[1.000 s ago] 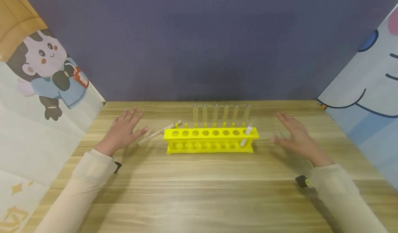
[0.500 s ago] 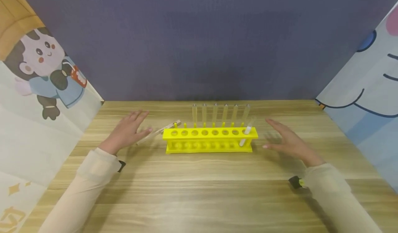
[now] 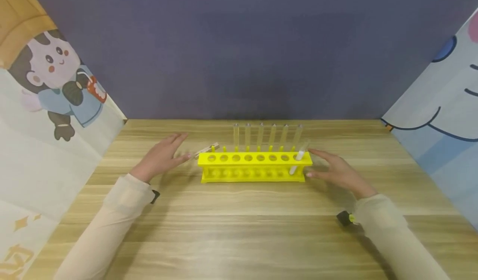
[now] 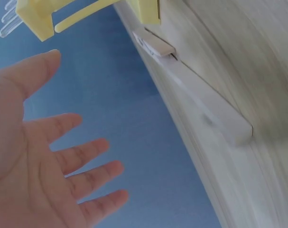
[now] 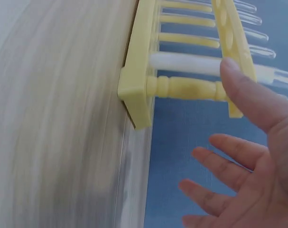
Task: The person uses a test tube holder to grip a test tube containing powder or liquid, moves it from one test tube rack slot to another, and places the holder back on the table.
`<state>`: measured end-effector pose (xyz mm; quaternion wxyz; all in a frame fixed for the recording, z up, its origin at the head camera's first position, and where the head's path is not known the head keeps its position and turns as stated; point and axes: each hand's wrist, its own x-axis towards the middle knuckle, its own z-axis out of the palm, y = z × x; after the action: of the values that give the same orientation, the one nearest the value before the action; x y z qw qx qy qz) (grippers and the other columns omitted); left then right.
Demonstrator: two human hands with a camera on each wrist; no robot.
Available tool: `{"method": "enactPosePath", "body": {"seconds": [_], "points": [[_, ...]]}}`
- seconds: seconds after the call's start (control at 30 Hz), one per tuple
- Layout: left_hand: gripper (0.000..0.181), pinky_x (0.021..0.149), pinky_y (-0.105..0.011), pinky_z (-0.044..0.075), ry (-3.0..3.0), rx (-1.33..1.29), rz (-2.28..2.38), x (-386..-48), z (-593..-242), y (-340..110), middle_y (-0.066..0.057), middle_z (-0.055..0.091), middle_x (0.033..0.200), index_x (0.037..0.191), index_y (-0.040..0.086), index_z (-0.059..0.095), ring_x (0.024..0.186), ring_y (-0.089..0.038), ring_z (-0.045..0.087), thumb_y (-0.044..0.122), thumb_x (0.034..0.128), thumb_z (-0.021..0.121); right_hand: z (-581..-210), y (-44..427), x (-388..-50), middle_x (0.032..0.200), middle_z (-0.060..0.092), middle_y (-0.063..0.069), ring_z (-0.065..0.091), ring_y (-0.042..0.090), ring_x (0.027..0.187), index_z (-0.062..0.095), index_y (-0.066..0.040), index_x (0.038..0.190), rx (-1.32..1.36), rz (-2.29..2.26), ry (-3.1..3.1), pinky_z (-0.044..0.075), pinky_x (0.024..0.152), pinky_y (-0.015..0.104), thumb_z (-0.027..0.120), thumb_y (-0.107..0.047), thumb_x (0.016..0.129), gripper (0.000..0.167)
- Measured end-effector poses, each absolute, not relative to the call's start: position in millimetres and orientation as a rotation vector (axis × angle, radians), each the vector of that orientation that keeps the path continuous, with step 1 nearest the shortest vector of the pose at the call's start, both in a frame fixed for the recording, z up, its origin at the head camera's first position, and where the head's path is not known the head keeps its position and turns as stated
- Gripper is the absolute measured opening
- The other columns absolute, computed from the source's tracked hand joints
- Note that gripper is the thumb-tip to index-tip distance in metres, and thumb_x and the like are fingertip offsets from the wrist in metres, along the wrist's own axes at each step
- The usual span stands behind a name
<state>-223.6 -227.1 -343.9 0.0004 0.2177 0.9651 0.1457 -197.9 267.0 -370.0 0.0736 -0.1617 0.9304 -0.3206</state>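
Note:
A yellow test tube rack (image 3: 254, 159) stands on the wooden table, with a row of holes along its top bar. In its rightmost hole leans a test tube of white contents (image 3: 300, 155). Several clear upturned test tubes (image 3: 260, 135) stand on pegs along the back. My left hand (image 3: 159, 157) hovers left of the rack with fingers spread, holding nothing; near it lies a wooden test tube clamp (image 4: 196, 88), partly behind the hand in the head view. At the rack's right end, my right hand (image 3: 337, 172) has its fingers extended; whether it touches the rack I cannot tell.
A dark blue-grey panel (image 3: 246, 52) rises at the table's far edge. Printed cloths with cartoon figures flank both sides, one on the left (image 3: 56, 155) and one on the right (image 3: 440, 118). Bare wooden tabletop (image 3: 246, 230) lies in front of the rack.
Both hands have moved inward toward the ends of the rack, the right one farther. The left hand now covers more of the clamp. The rack and tubes stay in place.

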Motion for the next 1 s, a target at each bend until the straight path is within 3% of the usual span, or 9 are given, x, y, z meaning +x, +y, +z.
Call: {"method": "enactPosePath", "body": {"seconds": [0.27,0.43,0.73,1.0], "points": [[0.068,0.103,-0.059,0.03,2.971,0.67,0.478,-228.4,-348.3,-212.0,-0.026,0.032,0.146,0.146,0.003,0.029,0.131,-0.046,0.033,0.035,0.0935,0.057,-372.6,261.1,-199.3,0.143,0.034,0.028,0.026,0.052,0.131,0.037,0.006,0.139,-0.426,-1.007,2.757,0.023,0.103,0.065,0.07,-0.04,0.083,0.08],[0.063,0.104,-0.057,0.031,2.94,0.644,0.452,-233.8,-354.2,-204.7,-0.026,0.039,0.142,0.144,0.003,0.033,0.129,-0.044,0.036,0.027,0.0928,0.059,-372.4,257.8,-199.8,0.138,0.042,0.027,0.035,0.051,0.127,0.047,0.005,0.133,-0.436,-1.072,2.725,0.029,0.103,0.06,0.068,-0.034,0.086,0.064],[0.047,0.106,-0.053,0.031,2.956,0.637,0.367,-247.9,-368.1,-197.0,-0.023,0.048,0.136,0.135,-0.002,0.045,0.128,-0.042,0.04,0.015,0.0934,0.056,-370.8,249.7,-200.5,0.124,0.059,0.02,0.055,0.037,0.115,0.058,0.0,0.123,-0.428,-1.176,2.677,0.045,0.095,0.048,0.067,-0.028,0.088,0.045],[0.04,0.097,-0.05,0.041,2.954,0.554,0.385,-261.0,-376.5,-191.0,-0.022,0.057,0.124,0.128,-0.003,0.051,0.114,-0.038,0.053,0.012,0.0915,0.058,-374.5,246.5,-201.3,0.121,0.06,0.019,0.051,0.039,0.119,0.061,0.0,0.114,-0.402,-1.258,2.665,0.037,0.101,0.053,0.067,-0.018,0.087,0.033]]}}
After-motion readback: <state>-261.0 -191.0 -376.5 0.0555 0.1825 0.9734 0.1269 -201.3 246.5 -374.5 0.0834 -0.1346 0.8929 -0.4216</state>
